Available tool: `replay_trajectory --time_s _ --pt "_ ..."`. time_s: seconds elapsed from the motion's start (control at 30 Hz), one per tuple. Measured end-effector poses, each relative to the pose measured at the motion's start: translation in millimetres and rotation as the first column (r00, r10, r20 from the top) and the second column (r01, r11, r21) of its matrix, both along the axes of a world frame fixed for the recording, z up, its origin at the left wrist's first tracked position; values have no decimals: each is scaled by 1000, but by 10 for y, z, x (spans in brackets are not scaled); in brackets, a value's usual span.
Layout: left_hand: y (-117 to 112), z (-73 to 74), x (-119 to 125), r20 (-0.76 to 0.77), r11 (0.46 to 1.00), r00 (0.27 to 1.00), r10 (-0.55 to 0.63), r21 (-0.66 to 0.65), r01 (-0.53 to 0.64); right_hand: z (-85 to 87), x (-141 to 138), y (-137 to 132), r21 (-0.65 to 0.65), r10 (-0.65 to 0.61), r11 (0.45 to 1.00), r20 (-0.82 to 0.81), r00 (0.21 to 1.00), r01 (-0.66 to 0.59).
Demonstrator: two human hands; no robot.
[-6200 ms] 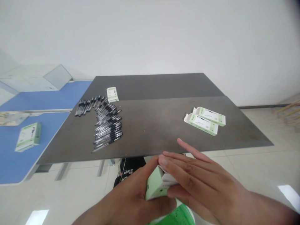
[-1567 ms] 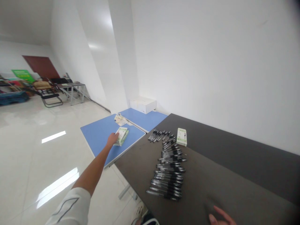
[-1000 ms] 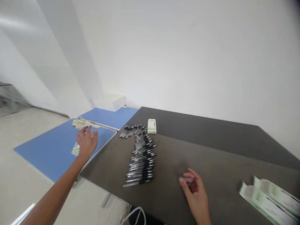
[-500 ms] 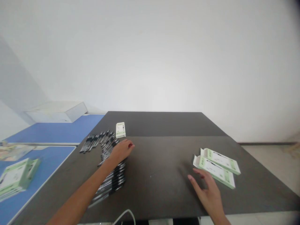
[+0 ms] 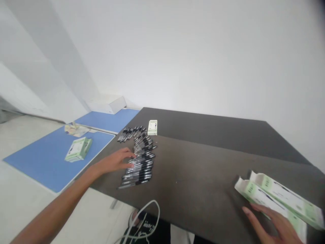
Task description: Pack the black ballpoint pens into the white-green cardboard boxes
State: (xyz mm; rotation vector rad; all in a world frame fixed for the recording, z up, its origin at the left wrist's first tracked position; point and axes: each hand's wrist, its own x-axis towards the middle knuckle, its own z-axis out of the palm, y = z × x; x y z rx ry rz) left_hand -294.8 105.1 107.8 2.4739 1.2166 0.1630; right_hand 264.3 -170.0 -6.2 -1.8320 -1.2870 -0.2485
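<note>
Dozens of pens with clear barrels and dark caps lie in a long row of pens [image 5: 139, 166] on the dark table. At the row's left side is my left hand [image 5: 117, 162], its fingers apart over the pen ends with nothing in them; whether they touch the pens I cannot tell. Two white-and-green pen boxes, a nearer box [image 5: 271, 200] and a farther box [image 5: 291, 195], lie side by side at the right with their end flaps open. My right hand [image 5: 276, 223] is at the nearer box's front edge, thumb and fingers spread, partly cut off by the frame.
Another small box [image 5: 152, 127] lies beyond the pens. On the blue table [image 5: 50, 166] at the left are stacked pen boxes [image 5: 77, 149] and a crumpled plastic wrapper [image 5: 75, 129]. A white carton [image 5: 109, 103] stands farther back. A white cable [image 5: 156, 217] hangs at the front edge.
The view has turned left. My left hand has drawn back from beyond the pens to their left side, its fingers opening. My right hand is now closer to the nearer box.
</note>
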Motion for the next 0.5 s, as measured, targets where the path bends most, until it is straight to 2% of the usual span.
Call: replay_trajectory --time_s 0.1,0.2,0.33,0.5 --pt "-521 -126 -115 25 1000 1000 -3 4 3 -68 -211 76 -108 155 981 -51 987 -160" --pt "-790 -375 -105 35 998 999 7 56 -9 -85 -371 170 -119 204 971 -45 978 -208" --pt "-818 -668 -97 16 994 1000 -15 107 13 -62 -487 274 -109 223 970 42 974 -217" --pt "-698 -773 -130 -24 992 999 -43 121 46 -37 -506 298 -49 197 980 127 972 -192"
